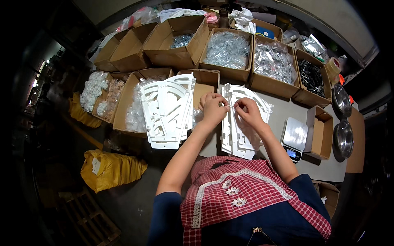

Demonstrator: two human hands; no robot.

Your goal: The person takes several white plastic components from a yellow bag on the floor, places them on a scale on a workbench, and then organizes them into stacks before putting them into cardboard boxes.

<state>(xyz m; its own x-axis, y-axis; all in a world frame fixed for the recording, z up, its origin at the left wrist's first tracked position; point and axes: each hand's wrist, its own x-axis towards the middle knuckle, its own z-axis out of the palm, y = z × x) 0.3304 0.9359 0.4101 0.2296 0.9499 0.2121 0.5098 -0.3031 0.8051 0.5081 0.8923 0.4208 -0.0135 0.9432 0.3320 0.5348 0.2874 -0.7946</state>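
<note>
White fan-shaped plastic panels point(242, 141) lay stacked on the grey table point(281, 110) in the head view, directly before the person's body, seemingly so that both hands could work over them closely. The left hand point(214, 109) and right hand point(249, 111) were near each other over the stack's upper part, thumbs and fingers bent inward as if for fine work, though whether they clamped anything small could not be told. A second panel stack point(166, 119) overlapped an open cardboard carton point(122, 106), and a digital scale point(295, 131) stood rightward, apparently for easy reach.
</note>
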